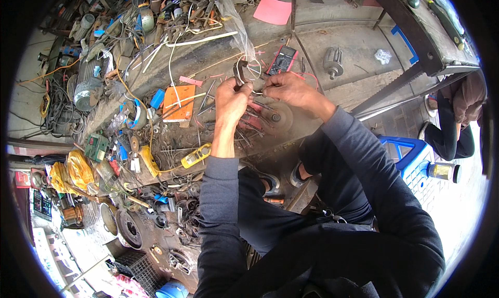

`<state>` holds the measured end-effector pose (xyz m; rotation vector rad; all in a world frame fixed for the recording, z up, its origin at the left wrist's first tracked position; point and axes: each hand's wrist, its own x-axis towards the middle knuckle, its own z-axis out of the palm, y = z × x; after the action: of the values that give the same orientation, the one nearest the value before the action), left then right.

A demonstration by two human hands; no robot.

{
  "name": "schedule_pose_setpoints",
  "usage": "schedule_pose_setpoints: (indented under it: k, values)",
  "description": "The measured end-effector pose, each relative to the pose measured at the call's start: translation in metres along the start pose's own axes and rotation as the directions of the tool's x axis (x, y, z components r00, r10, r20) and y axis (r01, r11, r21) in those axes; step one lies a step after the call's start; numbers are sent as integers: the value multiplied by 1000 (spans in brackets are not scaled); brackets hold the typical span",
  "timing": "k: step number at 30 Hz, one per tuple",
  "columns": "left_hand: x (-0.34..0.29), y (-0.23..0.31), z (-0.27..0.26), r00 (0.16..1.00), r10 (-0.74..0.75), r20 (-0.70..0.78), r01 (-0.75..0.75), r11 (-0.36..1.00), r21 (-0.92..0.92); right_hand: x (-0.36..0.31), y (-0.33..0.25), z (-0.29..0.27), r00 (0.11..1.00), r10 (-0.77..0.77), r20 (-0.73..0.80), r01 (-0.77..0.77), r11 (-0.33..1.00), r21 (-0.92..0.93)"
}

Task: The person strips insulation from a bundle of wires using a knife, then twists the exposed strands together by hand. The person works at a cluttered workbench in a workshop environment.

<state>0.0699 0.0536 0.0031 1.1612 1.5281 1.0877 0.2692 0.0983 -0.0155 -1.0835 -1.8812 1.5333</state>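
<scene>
My left hand point(232, 101) is closed around a dark brown curved piece point(240, 72) with thin white wires point(254, 69) looping from it. Its exact kind is unclear. Just to the right, my right hand point(291, 90) pinches what looks like the end of a white wire, level with the left fingertips. The fingers partly hide that end. Behind the right hand lies a red and black multimeter point(283, 59), with a red lead running past the hand. Dark thin rods and scraps lie on the bench point(312, 124) below both hands.
A motor rotor point(333, 63) lies at the right on the bench. An orange board point(178, 104) and a yellow clamp meter point(196, 155) are left of my hands. Tangled wires and motor parts point(88, 85) crowd the far left. A blue stool point(413, 160) stands right, near another person point(452, 116).
</scene>
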Motion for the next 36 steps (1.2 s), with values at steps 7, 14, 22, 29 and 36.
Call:
schedule_pose_setpoints:
  k: [7, 14, 22, 29, 36]
  values:
    - [0, -1, 0, 1000, 5, -8, -5, 999, 33, 0, -1, 1, 1000, -23, -6, 23, 999, -39]
    - [1, -2, 0, 1000, 11, -10, -11, 999, 43, 0, -3, 0, 1000, -24, -1, 24, 997, -75]
    - [-1, 1, 0, 1000, 0, -23, 1, 999, 51, 0, -1, 2, 1000, -23, -4, 23, 999, -47]
    - [-1, 2, 1, 1000, -5, -30, 6, 999, 38, 2, 1, 2, 1000, -24, 0, 24, 999, -40]
    - [0, 1, -1, 1000, 0, -29, 1, 999, 35, 3, 4, 1, 999, -36, 16, 36, 998, -46]
